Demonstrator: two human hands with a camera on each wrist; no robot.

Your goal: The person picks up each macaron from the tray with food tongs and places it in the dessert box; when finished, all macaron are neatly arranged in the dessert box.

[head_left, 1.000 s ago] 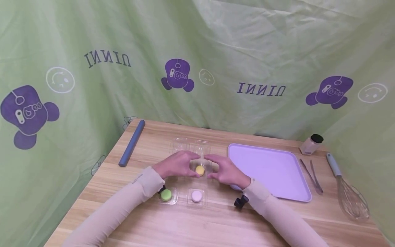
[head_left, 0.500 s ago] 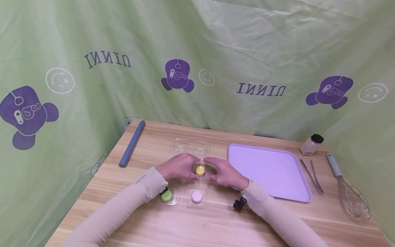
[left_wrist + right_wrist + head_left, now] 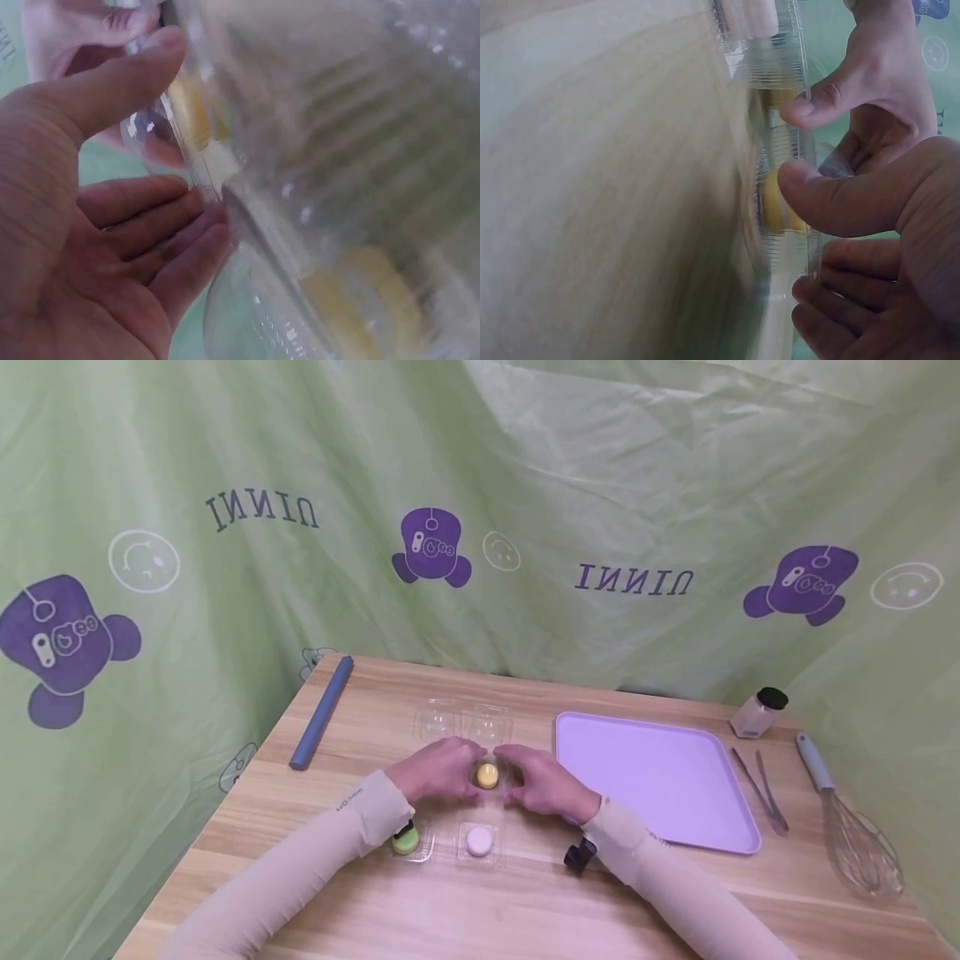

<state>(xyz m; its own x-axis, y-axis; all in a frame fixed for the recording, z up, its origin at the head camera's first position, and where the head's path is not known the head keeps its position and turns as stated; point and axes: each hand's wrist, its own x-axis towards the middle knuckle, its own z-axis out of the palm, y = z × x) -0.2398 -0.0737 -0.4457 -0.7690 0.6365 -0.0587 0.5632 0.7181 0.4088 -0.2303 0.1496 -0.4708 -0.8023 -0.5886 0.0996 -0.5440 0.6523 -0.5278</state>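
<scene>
Clear plastic macaron packaging (image 3: pixel 489 724) lies mid-table, its domed far part beyond my hands. One yellow macaron (image 3: pixel 487 776) shows between my left hand (image 3: pixel 442 768) and right hand (image 3: pixel 550 781). Each hand grips the packaging's edges, with the thumb on the near side and fingers on the far side. In the right wrist view, both thumbs touch the rim around a yellow macaron (image 3: pixel 776 202); another yellow piece shows by the far thumb. Nearer lie a green macaron (image 3: pixel 406 841), partly covered by the left wrist's black strap, and a pink macaron (image 3: pixel 479 840), each in clear plastic.
A lilac tray (image 3: pixel 660 777) lies right of my right hand. Beyond it are tongs (image 3: pixel 761 789), a whisk (image 3: pixel 855 835) and a black-lidded jar (image 3: pixel 759 713). A blue rod (image 3: pixel 322 714) lies at the left edge. Green printed cloth hangs behind the wooden table.
My left hand and forearm have shifted slightly right and nearer, the wrist strap now covering more of the green macaron. The right hand has moved slightly left. The packaging stays in place.
</scene>
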